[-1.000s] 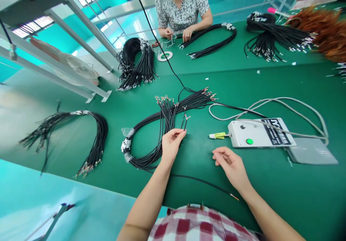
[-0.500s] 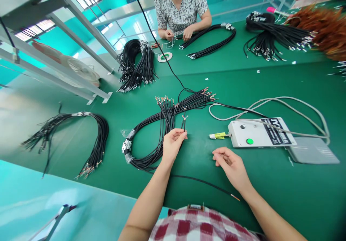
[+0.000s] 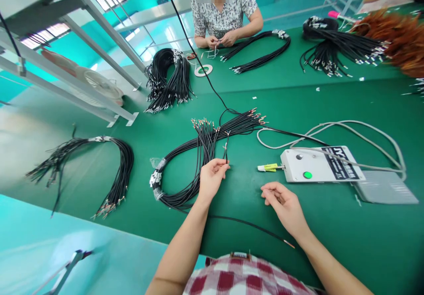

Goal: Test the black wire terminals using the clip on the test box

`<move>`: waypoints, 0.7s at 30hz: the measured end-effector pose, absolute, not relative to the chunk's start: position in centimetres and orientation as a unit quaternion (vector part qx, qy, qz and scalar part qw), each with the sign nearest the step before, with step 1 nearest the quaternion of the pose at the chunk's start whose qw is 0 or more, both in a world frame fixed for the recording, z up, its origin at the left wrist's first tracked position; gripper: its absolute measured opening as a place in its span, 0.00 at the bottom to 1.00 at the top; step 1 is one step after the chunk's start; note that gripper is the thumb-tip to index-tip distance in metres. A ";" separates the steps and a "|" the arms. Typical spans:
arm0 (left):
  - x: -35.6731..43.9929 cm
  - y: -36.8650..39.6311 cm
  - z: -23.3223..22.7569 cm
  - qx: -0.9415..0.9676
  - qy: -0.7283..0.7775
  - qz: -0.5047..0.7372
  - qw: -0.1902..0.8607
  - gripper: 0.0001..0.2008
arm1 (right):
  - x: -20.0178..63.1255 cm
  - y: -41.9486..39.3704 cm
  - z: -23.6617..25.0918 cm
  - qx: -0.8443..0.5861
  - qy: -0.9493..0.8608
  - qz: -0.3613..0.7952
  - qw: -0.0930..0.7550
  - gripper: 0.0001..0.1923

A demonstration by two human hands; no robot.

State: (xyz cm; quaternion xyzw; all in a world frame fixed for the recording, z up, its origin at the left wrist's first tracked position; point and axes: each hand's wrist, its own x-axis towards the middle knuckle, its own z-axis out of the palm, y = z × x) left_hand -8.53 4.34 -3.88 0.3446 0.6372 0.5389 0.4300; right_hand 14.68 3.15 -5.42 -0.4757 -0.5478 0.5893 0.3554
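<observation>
Nearest, below a checked shirt (image 3: 228,277), a loose wire (image 3: 245,219) with a bare copper tip lies on a green table (image 3: 347,242); whether it belongs to the held wire cannot be told.

The right hand (image 3: 281,202) hovers half-curled, nothing visible in it; whether its fingertips meet is unclear. Ahead and leftward, the left hand (image 3: 212,178) pinches a black wire (image 3: 226,154) between thumb and fingers, its split copper end pointing away. The step in hand appears to be handling this single end; the next move probably calls for a steady pinch, strands clear of neighbours.

The wire is just beside a looped bundle (image 3: 206,144). To the right sit a box (image 3: 309,164) with a green button (image 3: 308,175) and a pedal (image 3: 387,187). Another bundle (image 3: 126,162) lies far left.

No bins or trays are discernible; the bundles rest directly on the table.

Beyond, a co-worker's hands (image 3: 222,41) work near more wires (image 3: 281,47).
</observation>
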 end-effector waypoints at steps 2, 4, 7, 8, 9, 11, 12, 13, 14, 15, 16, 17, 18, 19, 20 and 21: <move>-8.8 4.3 -4.0 0.354 0.640 0.544 0.412 0.10 | 14.7 3.1 -5.4 -0.476 -0.545 0.592 0.355 0.17; -9.0 4.3 -4.1 0.364 0.647 0.545 0.389 0.09 | 14.6 3.1 -5.5 -0.478 -0.544 0.593 0.354 0.17; -9.4 4.3 -4.1 0.382 0.662 0.537 0.357 0.08 | 14.6 3.2 -5.7 -0.479 -0.546 0.592 0.350 0.16; -9.5 4.3 -4.1 0.384 0.662 0.539 0.353 0.07 | 14.6 3.2 -5.7 -0.478 -0.547 0.591 0.349 0.16; -9.5 4.3 -4.0 0.382 0.658 0.543 0.355 0.08 | 14.6 3.1 -5.8 -0.478 -0.548 0.591 0.350 0.16; -9.4 4.2 -3.7 0.366 0.643 0.557 0.379 0.09 | 14.6 3.1 -5.8 -0.477 -0.548 0.590 0.352 0.16; -9.3 4.2 -3.6 0.354 0.635 0.562 0.395 0.10 | 14.6 3.1 -5.8 -0.477 -0.549 0.589 0.352 0.16; -9.2 4.2 -3.4 0.346 0.628 0.564 0.410 0.10 | 14.6 3.1 -5.8 -0.477 -0.549 0.589 0.352 0.16; -9.1 4.1 -3.2 0.340 0.625 0.564 0.420 0.11 | 14.7 3.1 -5.8 -0.477 -0.549 0.589 0.352 0.16; -9.0 4.1 -3.1 0.337 0.622 0.563 0.426 0.11 | 14.7 3.1 -5.9 -0.478 -0.549 0.589 0.352 0.16; -8.8 4.0 -2.9 0.337 0.620 0.562 0.431 0.11 | 14.7 3.1 -5.9 -0.478 -0.548 0.589 0.351 0.16; -8.6 3.9 -2.7 0.339 0.615 0.559 0.440 0.11 | 14.7 3.1 -6.0 -0.478 -0.548 0.590 0.351 0.16; -8.5 3.8 -2.5 0.343 0.607 0.554 0.455 0.11 | 14.7 3.1 -6.0 -0.477 -0.548 0.591 0.351 0.17; -8.2 3.7 -2.3 0.348 0.595 0.544 0.478 0.12 | 14.7 3.1 -5.9 -0.477 -0.548 0.591 0.352 0.17; -8.0 3.5 -2.1 0.355 0.579 0.529 0.508 0.12 | 14.6 3.1 -5.7 -0.476 -0.545 0.592 0.355 0.17; -7.7 3.3 -1.9 0.362 0.561 0.511 0.542 0.13 | 14.5 3.0 -5.4 -0.473 -0.540 0.596 0.360 0.17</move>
